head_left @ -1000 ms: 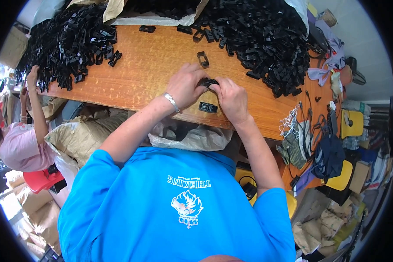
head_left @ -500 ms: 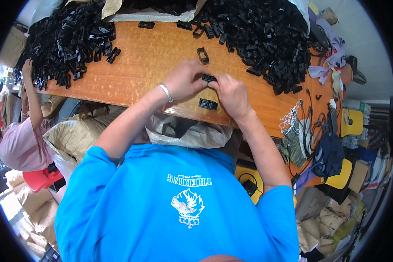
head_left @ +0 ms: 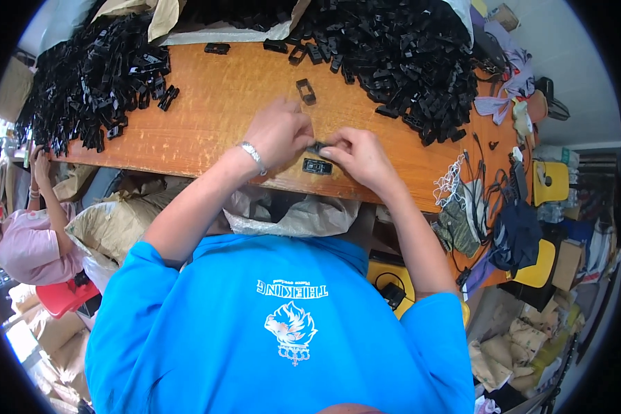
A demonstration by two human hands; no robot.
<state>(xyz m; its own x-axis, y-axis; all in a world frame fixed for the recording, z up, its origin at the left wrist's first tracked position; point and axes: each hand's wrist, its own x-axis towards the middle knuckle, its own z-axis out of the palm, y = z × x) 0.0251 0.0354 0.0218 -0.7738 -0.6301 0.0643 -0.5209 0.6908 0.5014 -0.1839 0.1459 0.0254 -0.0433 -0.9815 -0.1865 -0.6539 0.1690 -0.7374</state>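
Pinching a small black clip (head_left: 317, 147) between them, the left hand (head_left: 279, 132) and right hand (head_left: 357, 157) meet over the worktop's (head_left: 207, 124) near edge; another clip (head_left: 317, 166) lies just below, heaps (head_left: 400, 55) within reach.

Black clips (head_left: 393, 55) — orange wooden table (head_left: 207, 124) — blue shirt (head_left: 283, 331).

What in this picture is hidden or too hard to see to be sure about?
- Head view: the small black part pinched between the left hand and right hand is mostly covered by fingertips, so its shape is unclear.
- Head view: the black piece at the table edge is too small for detail.
- Head view: the black pile is cut off by the top rim.
- Head view: the floor under the table is hidden by the blue shirt.
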